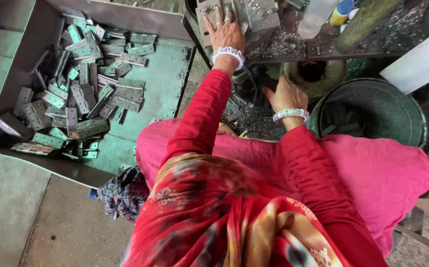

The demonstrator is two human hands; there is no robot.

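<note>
My left hand (225, 33) lay flat, fingers spread, on metal press fixture (254, 15) at 12 o'clock. My right hand (284, 94) reached low toward dark hinge scraps (246, 118); grip unclear. Tray (162, 79) at 10 o'clock was heaped with hinge plates (81, 94); green bucket (372, 109) at 2 o'clock held few. Judged mid-batch.

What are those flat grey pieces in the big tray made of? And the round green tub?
The flat grey hinge-shaped plates look like metal, probably steel: dull silvery sheen, thin hard edges, some tinted green. The shallow grey tray holding them looks like sheet metal too, with folded walls. The round dark green tub could be plastic or painted metal; its smooth rim leaves that open.
</note>
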